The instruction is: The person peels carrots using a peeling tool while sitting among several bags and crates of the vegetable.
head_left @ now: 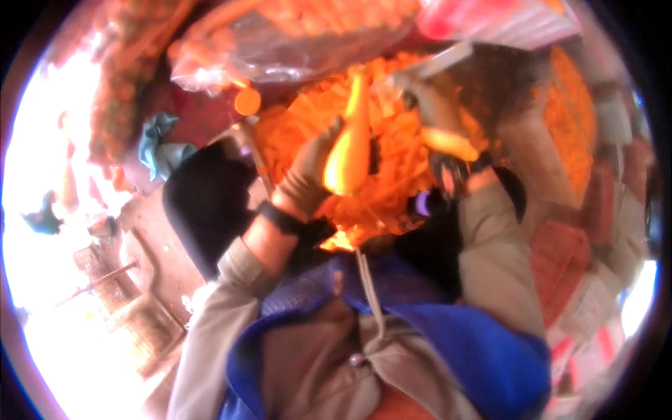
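Observation:
My left hand, in a greyish glove, is closed around a peeled carrot. The carrot's thick end points toward me and its thin tip points away. To its right, my gloved right hand is closed on a blurred tool with a pale, flat blade; motion blur hides its exact kind. The blade is apart from the carrot. An orange, carrot-like piece shows by the right wrist. Beneath both hands spreads a heap of orange peelings.
Beyond the heap lies a clear plastic bag of carrots, with a pink-and-white bag beside it. A round orange slice and a teal cloth are at left. More orange pieces and a red crate-like block stand right.

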`<state>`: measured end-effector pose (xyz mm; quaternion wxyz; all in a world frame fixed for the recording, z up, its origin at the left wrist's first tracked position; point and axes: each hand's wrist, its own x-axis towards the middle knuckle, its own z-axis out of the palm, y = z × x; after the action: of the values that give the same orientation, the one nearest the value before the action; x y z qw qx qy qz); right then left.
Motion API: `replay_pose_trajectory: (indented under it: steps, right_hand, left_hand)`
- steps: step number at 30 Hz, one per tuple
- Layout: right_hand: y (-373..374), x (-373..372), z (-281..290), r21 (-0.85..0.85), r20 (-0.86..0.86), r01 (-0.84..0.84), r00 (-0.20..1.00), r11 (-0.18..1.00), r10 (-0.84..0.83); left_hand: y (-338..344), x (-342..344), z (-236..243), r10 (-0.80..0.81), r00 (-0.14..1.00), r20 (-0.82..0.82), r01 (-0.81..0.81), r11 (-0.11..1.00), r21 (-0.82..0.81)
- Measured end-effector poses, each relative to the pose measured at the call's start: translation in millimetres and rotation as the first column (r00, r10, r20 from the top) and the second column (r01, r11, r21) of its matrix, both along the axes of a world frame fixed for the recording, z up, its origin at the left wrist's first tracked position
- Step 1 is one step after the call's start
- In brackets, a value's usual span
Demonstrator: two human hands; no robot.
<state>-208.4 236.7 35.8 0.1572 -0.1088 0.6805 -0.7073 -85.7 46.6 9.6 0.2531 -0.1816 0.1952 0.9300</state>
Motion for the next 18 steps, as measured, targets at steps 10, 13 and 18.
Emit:
replay_pose_trajectory:
  steps: [10,13,18]
  right_hand:
    - [6.3,-33.0,-36.3,0.159,-0.306,0.146,0.948,0.976,-0.092]
    - [-4.7,4.4,12.3,0.086,0.08,0.096,0.991,0.992,-0.103]
    - [-18.3,58.0,38.9,0.002,0.175,-0.397,0.904,0.918,0.391]
  left_hand:
    - [4.1,1.9,2.3,-0.126,0.989,-0.082,0.123,0.991,-0.047]
    - [-6.2,-3.2,-8.0,0.041,0.993,0.115,-0.068,0.968,0.242]
    - [4.8,-17.8,10.0,0.068,0.983,0.171,-0.105,0.97,0.22]
